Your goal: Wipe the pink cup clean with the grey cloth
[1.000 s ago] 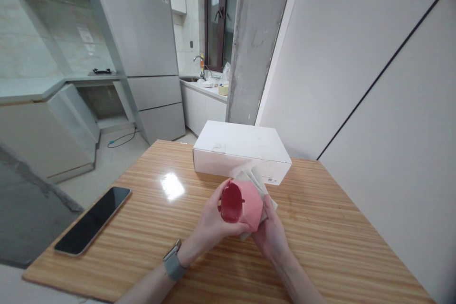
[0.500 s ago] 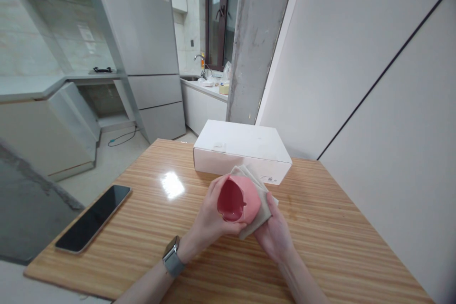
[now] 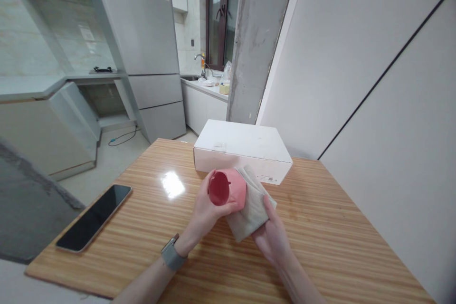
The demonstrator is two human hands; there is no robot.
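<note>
A pink faceted pot, hollow with a round opening and a small notch in its rim, is gripped by my left hand. Its mouth is tipped toward me and to the left. My right hand holds a folded grey cloth, thumb on top and the other fingers underneath, mostly hidden. The cloth lies against the right side and base of the pot. Both are held above the wooden table, in front of a white box. A watch with a grey band is on my left wrist.
A phone lies dark screen up near the table's left edge. The white box stands at the table's far side, close beyond my hands. A wall borders the right. Beyond are a fridge and a counter with a sink.
My left hand has turned the pot and shifted it slightly left, so its side faces the cloth more. More of the cloth's flat face shows in my right hand.
</note>
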